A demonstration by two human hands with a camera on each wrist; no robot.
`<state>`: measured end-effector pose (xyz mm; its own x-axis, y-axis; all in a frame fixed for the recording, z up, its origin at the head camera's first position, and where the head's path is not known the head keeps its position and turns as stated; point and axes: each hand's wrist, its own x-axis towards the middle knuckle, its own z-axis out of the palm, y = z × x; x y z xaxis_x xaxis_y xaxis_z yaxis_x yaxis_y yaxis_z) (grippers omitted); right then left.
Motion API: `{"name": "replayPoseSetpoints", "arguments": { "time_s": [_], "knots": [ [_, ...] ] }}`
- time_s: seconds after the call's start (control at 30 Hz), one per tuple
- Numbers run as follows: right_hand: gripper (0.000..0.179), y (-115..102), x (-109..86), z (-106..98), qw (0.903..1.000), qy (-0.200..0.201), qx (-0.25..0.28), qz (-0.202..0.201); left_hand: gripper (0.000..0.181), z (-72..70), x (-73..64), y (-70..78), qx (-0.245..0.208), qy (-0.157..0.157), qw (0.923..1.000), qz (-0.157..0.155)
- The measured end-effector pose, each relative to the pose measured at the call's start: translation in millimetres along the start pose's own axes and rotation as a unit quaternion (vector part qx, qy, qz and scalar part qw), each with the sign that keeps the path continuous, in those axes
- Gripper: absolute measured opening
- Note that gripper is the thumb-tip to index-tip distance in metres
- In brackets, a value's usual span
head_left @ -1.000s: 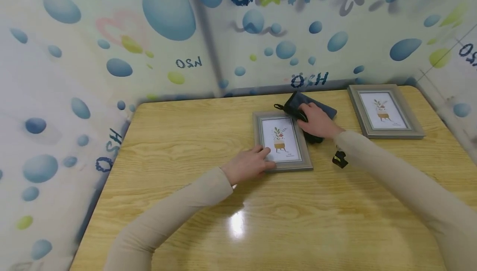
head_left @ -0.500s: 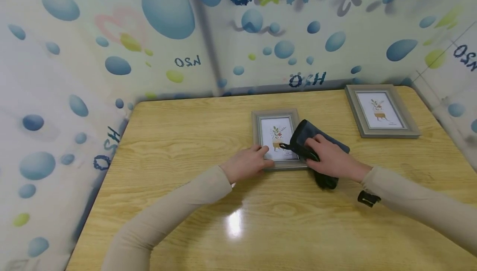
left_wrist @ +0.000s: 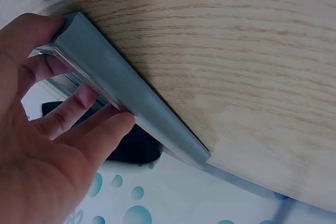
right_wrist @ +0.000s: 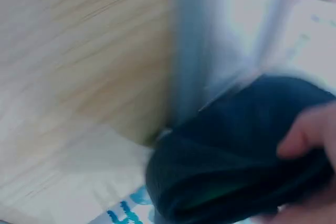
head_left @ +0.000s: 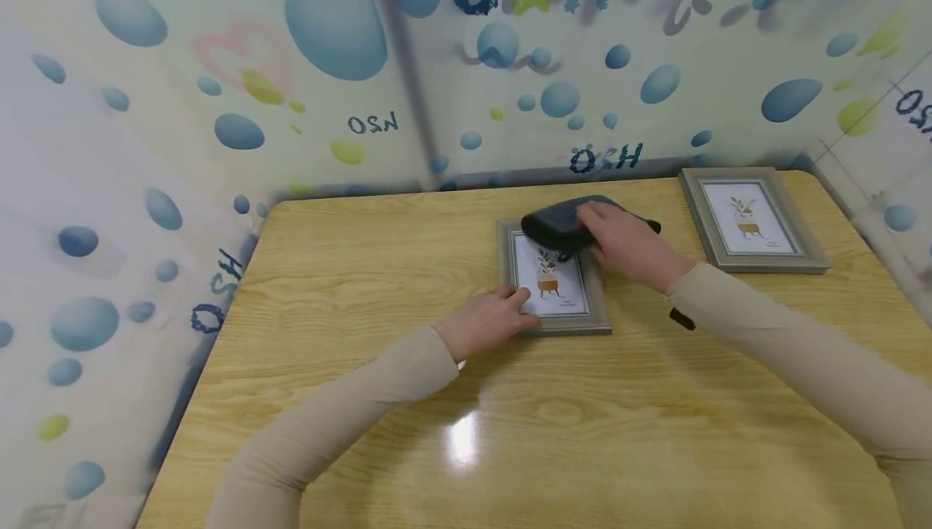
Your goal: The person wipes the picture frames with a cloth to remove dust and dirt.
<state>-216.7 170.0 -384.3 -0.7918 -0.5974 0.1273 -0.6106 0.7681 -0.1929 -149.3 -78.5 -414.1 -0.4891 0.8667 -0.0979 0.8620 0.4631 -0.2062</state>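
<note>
A grey picture frame lies face up on the wooden table, showing a print of a potted plant. My left hand holds it by the lower left corner. In the left wrist view the thumb is at one end of the frame's rail and the fingertips bend over its side. My right hand grips a folded dark blue cloth, which covers the upper part of the frame and the top of the print. In the blurred right wrist view, fingers clasp the bunched cloth.
A second grey picture frame with a similar print lies at the back right of the wooden table. Behind the table's far edge rises a wall patterned with blue drops. Light glares on the tabletop near the front.
The right hand has swept the cloth from the frame's upper right corner down its right side, then back up and left over its top. The left hand stays at the corner.
</note>
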Motion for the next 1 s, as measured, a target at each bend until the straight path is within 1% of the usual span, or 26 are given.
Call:
{"name": "replayPoseSetpoints", "arguments": {
  "time_s": [0.07,0.1,0.13,0.2,0.3,0.4,0.6,0.67,0.73,0.87,0.93,1.0],
  "knots": [
    [0.037,2,5.4,15,0.9978,-0.057,-0.027,-0.020,0.024,1.2,0.1,0.8,0.002,0.007,1.0000,0.003],
    [0.041,2,7.3,22,0.9959,-0.075,-0.042,-0.029,0.024,1.7,0.2,1.1,0.004,0.010,0.9999,0.004],
    [0.045,2,8.6,27,0.9939,-0.090,-0.053,-0.034,0.024,1.8,0.2,1.6,0.006,0.013,0.9999,0.006],
    [0.050,2,10.0,34,0.9921,-0.102,-0.067,-0.031,0.024,2.5,0.5,1.7,0.010,0.020,0.9997,0.009],
    [0.058,-1,11.7,36,0.9914,-0.101,-0.078,-0.027,0.024,2.0,0.2,1.4,0.018,0.026,0.9995,0.006],
    [0.061,-4,9.8,32,0.9916,-0.095,-0.084,-0.026,0.024,1.1,-0.2,0.6,0.024,0.027,0.9993,0.002],
    [0.058,-3,-9.4,27,0.9913,-0.067,-0.108,-0.035,0.026,1.9,0.5,0.0,0.025,0.029,0.9993,0.003],
    [0.058,-1,-14.8,27,0.9914,-0.060,-0.109,-0.041,0.026,2.6,1.2,-0.6,0.025,0.030,0.9992,0.003],
    [0.057,3,-17.2,27,0.9921,-0.062,-0.100,-0.045,0.026,2.6,1.9,-1.2,0.026,0.029,0.9992,0.003],
    [0.053,7,-13.6,26,0.9941,-0.065,-0.075,-0.043,0.028,1.7,2.6,-1.3,0.024,0.017,0.9995,0.005],
    [0.050,6,-7.7,27,0.9954,-0.061,-0.065,-0.034,0.027,1.5,2.8,-1.2,0.022,0.013,0.9996,0.006],
    [0.047,3,0.4,28,0.9960,-0.052,-0.068,-0.027,0.026,1.7,2.9,-0.9,0.021,0.010,0.9997,0.007]
  ]
}}
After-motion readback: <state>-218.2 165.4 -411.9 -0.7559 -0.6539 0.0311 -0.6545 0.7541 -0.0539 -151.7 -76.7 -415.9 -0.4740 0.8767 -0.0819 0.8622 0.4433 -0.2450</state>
